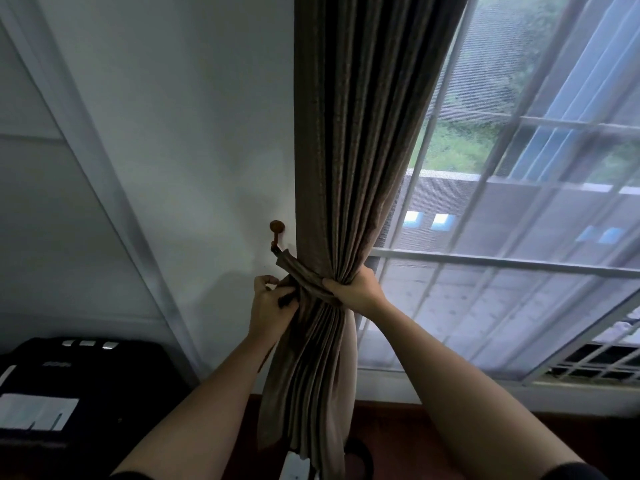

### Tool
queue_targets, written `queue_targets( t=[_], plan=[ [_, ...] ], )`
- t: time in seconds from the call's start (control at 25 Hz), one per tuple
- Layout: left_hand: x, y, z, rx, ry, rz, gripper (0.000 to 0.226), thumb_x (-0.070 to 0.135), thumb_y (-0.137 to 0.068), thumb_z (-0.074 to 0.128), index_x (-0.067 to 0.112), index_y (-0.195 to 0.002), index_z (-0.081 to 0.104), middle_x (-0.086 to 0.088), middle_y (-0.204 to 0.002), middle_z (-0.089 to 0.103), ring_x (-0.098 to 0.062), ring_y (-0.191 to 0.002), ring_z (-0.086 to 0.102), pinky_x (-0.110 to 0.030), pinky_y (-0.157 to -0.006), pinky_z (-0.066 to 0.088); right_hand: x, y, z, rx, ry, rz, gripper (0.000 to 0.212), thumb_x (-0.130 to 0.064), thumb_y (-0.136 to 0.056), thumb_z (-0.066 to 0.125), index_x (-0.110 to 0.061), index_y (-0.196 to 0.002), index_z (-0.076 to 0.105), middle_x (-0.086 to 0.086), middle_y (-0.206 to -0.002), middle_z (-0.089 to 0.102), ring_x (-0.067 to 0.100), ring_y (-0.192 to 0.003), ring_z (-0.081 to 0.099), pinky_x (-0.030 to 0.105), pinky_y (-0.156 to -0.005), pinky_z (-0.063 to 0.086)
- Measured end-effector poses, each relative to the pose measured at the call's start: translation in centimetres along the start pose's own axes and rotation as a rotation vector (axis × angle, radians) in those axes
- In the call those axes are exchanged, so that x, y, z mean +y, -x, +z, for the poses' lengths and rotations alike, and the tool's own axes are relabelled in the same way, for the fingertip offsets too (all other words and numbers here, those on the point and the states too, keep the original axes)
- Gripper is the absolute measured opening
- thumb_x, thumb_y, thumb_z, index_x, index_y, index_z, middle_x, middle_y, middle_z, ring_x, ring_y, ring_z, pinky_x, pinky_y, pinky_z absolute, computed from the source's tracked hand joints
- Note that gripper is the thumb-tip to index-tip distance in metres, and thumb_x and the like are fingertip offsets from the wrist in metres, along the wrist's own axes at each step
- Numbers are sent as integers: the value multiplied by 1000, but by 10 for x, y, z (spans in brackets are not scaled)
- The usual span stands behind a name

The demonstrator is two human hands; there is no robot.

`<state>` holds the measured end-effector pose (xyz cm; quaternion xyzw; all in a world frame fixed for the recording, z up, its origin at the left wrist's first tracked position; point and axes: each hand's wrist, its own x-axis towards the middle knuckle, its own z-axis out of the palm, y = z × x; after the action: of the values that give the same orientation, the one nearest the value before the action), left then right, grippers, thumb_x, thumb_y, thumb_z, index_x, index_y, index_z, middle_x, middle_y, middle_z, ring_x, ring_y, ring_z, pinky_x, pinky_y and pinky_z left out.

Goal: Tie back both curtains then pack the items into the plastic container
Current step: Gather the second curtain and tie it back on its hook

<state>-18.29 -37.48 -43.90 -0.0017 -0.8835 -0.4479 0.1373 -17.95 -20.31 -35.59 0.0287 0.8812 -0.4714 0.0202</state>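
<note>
A brown pleated curtain (356,140) hangs at the left edge of the window, gathered into a bunch at waist height. A matching fabric tieback (298,268) runs from a round wooden wall hook (276,227) around the bunch. My left hand (268,306) pinches the free end of the tieback just left of the curtain. My right hand (356,289) clasps the gathered curtain and the band from the right side. Below my hands the curtain falls loose toward the floor. No plastic container is in view.
A barred window with mesh (519,202) fills the right side. A white wall (190,133) with a door frame lies left. A black device (69,375) sits at lower left. A white object (294,465) lies on the reddish floor under the curtain.
</note>
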Motion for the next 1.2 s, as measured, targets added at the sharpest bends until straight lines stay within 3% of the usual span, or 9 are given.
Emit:
queue_targets(
  t=[0.28, 0.4, 0.48, 0.56, 0.68, 0.8, 0.92, 1.04, 1.2],
  plan=[
    [10, -13, 2, -315, -63, -103, 32, -25, -80, 39, -12, -96, 65, -6, -115, 21, -14, -109, 34, 3, -87, 25, -1, -1, -7, -60, 11, 30, 33, -31, -75, 72, -15, -101, 61, 6, -97, 64, 27, -86, 65, 38, -76, 57],
    [16, -13, 3, -337, -50, -138, 25, -19, -82, 44, -6, -95, 60, -7, -116, 29, -23, -113, 44, -17, -94, 37, -3, -4, -8, -86, 21, 37, 23, -30, -74, 73, -19, -89, 60, 9, -98, 65, 28, -86, 66, 40, -77, 58],
    [15, -12, 4, -333, -75, -91, 23, -9, -81, 53, 11, -75, 62, -8, -108, 37, -21, -102, 47, -29, -88, 43, -3, -4, -9, -80, 65, 19, 27, -35, -71, 74, -20, -92, 62, 11, -104, 65, 30, -95, 64, 44, -83, 55],
    [14, -9, -1, -361, -110, -104, 23, 1, -80, 56, 16, -63, 58, -5, -99, 42, -17, -93, 48, -29, -82, 41, -2, -5, -6, -93, 61, 11, 28, -41, -66, 73, -26, -87, 62, 11, -105, 66, 31, -96, 63, 46, -83, 54],
    [13, -5, -10, -332, -76, -100, 15, 18, -72, 55, 13, -69, 68, -7, -92, 59, -19, -85, 59, -31, -78, 48, 0, -5, -5, -109, 49, -11, 36, -41, -66, 72, -21, -95, 63, 11, -105, 66, 30, -95, 64, 46, -82, 55],
    [15, 0, -22, -267, -33, -21, 16, 11, -79, 58, 13, -87, 73, -4, -87, 70, -17, -78, 65, -29, -77, 50, 1, -4, -5, -82, 37, -2, 36, -34, -72, 71, -16, -101, 62, 11, -105, 65, 30, -92, 65, 44, -78, 57],
    [11, 0, -49, -290, 45, -38, 32, 12, -80, 70, 13, -101, 45, 0, -67, 62, -11, -57, 56, -25, -59, 45, 1, 0, -4, -96, 8, -11, 35, -31, -74, 70, -13, -103, 61, 12, -104, 65, 29, -86, 66, 39, -70, 59],
    [-1, -11, -81, -367, -203, -50, 28, 25, -80, 73, 17, -88, 47, -1, -68, 59, -18, -69, 58, -26, -65, 40, 1, 4, -3, -109, 9, -33, 36, -31, -75, 69, -13, -106, 61, 12, -105, 65, 30, -88, 66, 42, -74, 59],
    [9, -12, -113, -413, -505, 71, 30, 35, -88, 61, 13, -68, 58, 5, -59, 50, -19, -71, 57, -26, -66, 30, 1, 8, -1, -112, 37, -64, 36, -32, -79, 66, -11, -107, 61, 11, -102, 66, 27, -85, 66, 30, -69, 53]
  ],
)
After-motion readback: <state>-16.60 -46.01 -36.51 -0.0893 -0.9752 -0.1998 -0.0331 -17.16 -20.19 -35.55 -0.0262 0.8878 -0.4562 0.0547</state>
